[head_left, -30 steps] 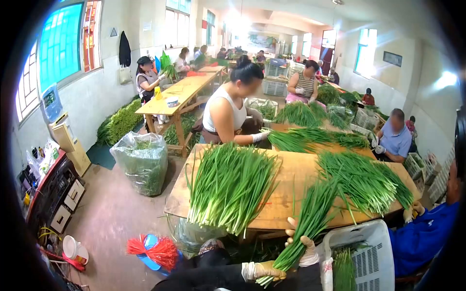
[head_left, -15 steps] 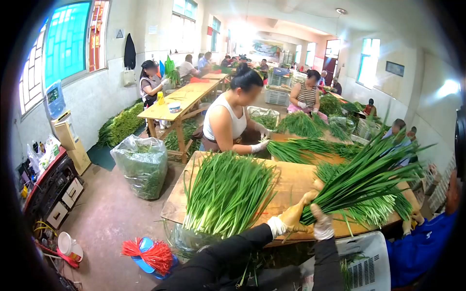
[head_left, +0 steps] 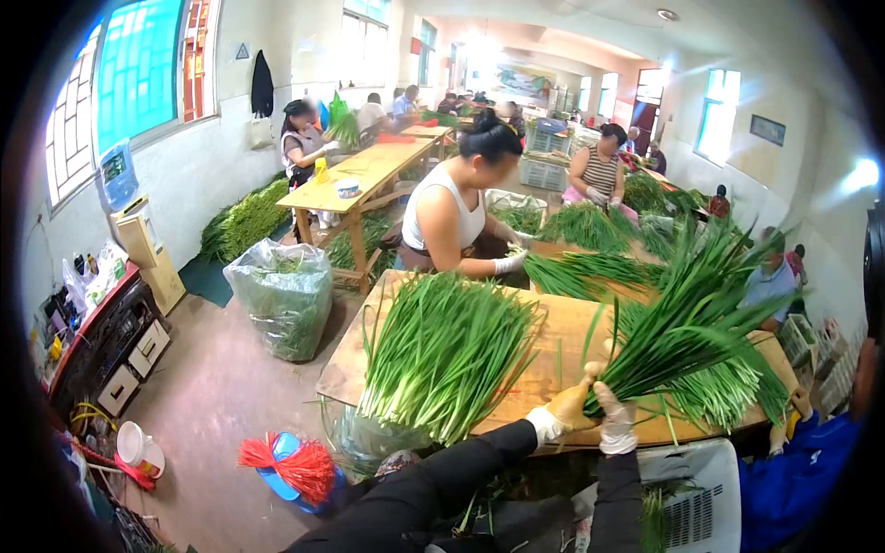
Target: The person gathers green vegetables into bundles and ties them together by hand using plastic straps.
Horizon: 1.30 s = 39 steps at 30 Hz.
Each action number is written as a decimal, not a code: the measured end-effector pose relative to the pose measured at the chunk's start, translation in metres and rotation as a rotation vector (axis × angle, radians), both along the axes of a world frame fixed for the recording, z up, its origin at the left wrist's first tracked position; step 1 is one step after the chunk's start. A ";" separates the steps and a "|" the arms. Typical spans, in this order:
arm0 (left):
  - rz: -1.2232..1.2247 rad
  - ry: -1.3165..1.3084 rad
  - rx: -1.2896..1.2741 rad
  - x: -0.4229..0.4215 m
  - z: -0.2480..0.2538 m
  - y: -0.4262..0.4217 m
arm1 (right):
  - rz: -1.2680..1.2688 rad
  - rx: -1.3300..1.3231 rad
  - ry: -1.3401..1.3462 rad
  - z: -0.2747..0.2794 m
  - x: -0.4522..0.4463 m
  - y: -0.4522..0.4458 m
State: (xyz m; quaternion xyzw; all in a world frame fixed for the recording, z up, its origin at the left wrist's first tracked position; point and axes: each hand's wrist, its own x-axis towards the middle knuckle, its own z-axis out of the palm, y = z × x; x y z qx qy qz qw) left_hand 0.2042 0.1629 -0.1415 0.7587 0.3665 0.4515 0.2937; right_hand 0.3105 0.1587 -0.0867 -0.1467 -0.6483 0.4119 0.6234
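Observation:
A large bunch of long green chives (head_left: 682, 336) slants up to the right above the table, its stalk ends low between my hands. My left hand (head_left: 573, 405), in a yellowish glove with a white cuff, is closed around the bunch near its base. Against the base from the right, my right hand (head_left: 616, 419) in a pale glove is closed too, thumb upward. A few leaves stick out loosely from the bunch. To the left, a thick pile of chives (head_left: 447, 350) lies on the wooden table (head_left: 564, 341). More chives with white stalk ends (head_left: 724, 392) lie beneath the bunch.
A pale plastic crate (head_left: 719, 493) stands below the table edge. Red ties (head_left: 304, 470) lie on a blue container (head_left: 277, 479) at lower left. A co-worker in a white top (head_left: 452, 217) works across the table. A blue sleeve (head_left: 802, 488) is close on the right.
The view has shifted slightly, so the room appears farther right. The bunch's leaves have spread, with a few separated on its left. Both hands keep their hold.

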 end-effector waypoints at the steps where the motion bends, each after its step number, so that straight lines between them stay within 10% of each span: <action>1: 0.031 -0.052 -0.017 -0.004 0.039 -0.024 | 0.023 -0.077 -0.036 0.022 0.003 -0.012; 12: 0.150 -0.343 0.349 0.012 0.064 -0.029 | 0.127 0.009 -0.050 0.104 -0.002 -0.041; 16: 0.014 -0.381 -0.065 0.002 -0.016 -0.012 | -0.061 -0.073 -0.213 0.040 -0.023 -0.033; 25: 0.153 -0.107 -0.202 -0.076 0.089 -0.085 | 0.079 -0.030 -0.244 0.126 -0.084 -0.048; 26: 0.197 -0.082 0.028 -0.086 0.080 -0.084 | 0.164 -0.120 -0.159 0.129 -0.093 -0.046; 30: 0.054 0.327 -0.428 -0.183 0.140 -0.110 | 0.499 -0.634 0.067 0.108 -0.140 -0.003; 39: 0.110 -0.007 -0.233 -0.308 0.092 -0.083 | 0.836 -0.990 0.068 0.005 -0.230 0.062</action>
